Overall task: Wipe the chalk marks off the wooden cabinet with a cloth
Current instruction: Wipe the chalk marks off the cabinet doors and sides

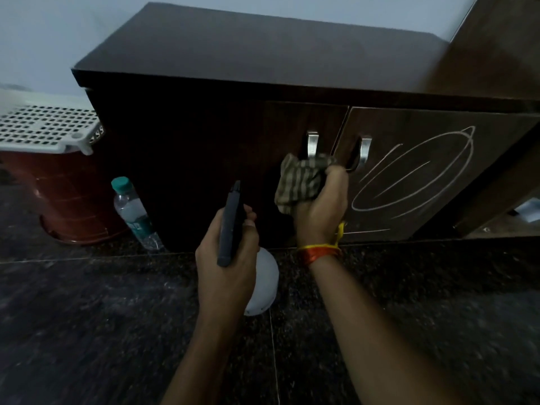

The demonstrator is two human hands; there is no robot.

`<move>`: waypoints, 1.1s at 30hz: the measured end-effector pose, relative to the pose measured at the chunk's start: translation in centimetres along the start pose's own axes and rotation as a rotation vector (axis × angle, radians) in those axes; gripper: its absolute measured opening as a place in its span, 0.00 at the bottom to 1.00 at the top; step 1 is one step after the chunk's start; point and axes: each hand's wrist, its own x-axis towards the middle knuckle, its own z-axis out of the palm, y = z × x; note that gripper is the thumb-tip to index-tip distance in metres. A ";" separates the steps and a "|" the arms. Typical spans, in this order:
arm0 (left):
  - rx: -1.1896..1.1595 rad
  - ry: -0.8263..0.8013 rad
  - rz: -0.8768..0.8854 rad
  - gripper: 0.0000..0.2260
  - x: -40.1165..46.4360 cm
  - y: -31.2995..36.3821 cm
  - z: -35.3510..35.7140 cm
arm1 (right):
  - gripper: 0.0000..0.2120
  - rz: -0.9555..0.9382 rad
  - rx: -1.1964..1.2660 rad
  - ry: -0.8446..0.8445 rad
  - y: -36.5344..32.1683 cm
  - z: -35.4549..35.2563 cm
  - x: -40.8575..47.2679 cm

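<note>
Checked cloth (301, 182) sits bunched in the right hand (321, 209), fingers curled round it, at frame centre just below the two door handles of the cabinet (263, 54). The left hand (228, 252) grips a dark spray head on a white bottle (263, 285) (nozzle aimed at the door). Chalk marks (415, 173), looping ovals, remain whole on the right door, right of centre. Wiping seems not yet begun; next, the cloth must travel right onto those lines and rub.
</note>
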 end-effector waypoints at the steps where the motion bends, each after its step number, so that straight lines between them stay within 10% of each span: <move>1: -0.001 -0.003 -0.005 0.08 0.0 -0.1 0.0 | 0.08 0.003 -0.003 0.008 0.5 0.1 -0.3; 17: -0.007 0.011 -0.062 0.05 0.1 -1.2 0.1 | 0.27 0.280 -0.054 -0.136 2.2 -0.2 -5.5; 33: 0.057 0.026 -0.026 0.06 0.4 -1.9 -0.1 | 0.18 0.248 -0.130 -0.131 6.0 1.0 -5.5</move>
